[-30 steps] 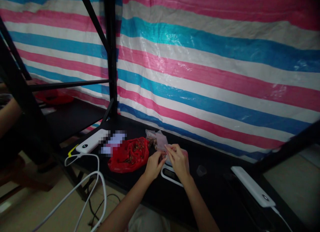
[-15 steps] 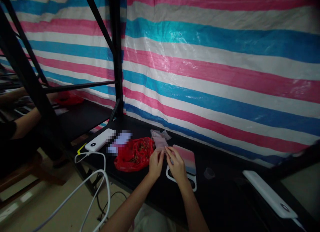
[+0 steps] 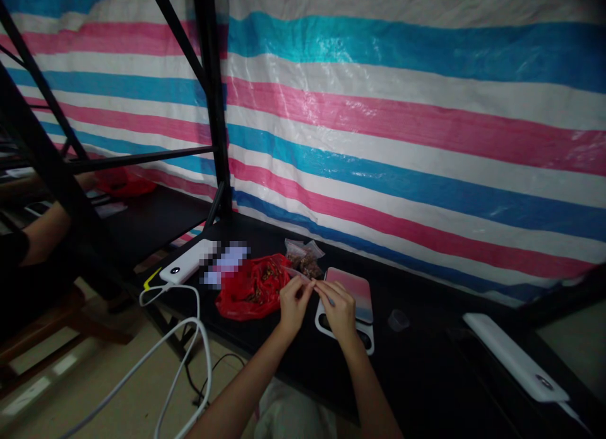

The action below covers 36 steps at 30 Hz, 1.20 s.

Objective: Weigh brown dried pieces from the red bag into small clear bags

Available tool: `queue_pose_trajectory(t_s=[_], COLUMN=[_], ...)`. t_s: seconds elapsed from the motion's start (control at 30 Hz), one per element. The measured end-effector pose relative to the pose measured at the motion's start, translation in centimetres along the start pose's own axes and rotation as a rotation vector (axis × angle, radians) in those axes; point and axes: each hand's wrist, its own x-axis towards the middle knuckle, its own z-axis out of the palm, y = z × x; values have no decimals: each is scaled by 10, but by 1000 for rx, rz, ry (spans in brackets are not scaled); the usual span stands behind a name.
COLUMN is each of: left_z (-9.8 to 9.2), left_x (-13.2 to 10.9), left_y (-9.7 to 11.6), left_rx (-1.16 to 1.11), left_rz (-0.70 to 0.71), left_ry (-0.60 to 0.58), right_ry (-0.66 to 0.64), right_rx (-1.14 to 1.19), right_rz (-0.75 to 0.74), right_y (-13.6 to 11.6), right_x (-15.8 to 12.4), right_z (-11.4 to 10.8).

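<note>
Bag (image 3: 231,298) left of scale (image 3: 353,291), packets (image 3: 307,261) between and behind, cup (image 3: 398,320) right

White power bank (image 3: 182,262) at left, looping white cable (image 3: 208,357), striped sheet (image 3: 402,123) behind.

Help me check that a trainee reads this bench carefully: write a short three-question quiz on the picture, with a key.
1. True or false: in the picture, the red bag lies to the left of the scale.
2. What do the left hand and right hand hold at their fingertips?
3. Which thing sits on the black table just right of the scale?
A. the red bag
B. a small clear cup
C. the filled clear bags

Key: 1. True. 2. Thin clear plastic. 3. B.
</note>
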Motion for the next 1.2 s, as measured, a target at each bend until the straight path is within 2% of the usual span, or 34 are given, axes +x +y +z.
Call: queue_pose_trajectory(t_s=[0.37, 0.73, 1.2], left_z=[-1, -2, -2], left_x=[0, 1, 1], left_y=[4, 5, 3], left_rx=[-2, -3, -1], left_rz=[-46, -12, -5], left_ry=[-50, -85, -77], right_ry=[25, 23, 17], right_rx=[-22, 9, -183], right_rz=[28, 38, 9], right_y=[-3, 0, -3], right_x=[2, 1, -2], right_z=[1, -1, -4])
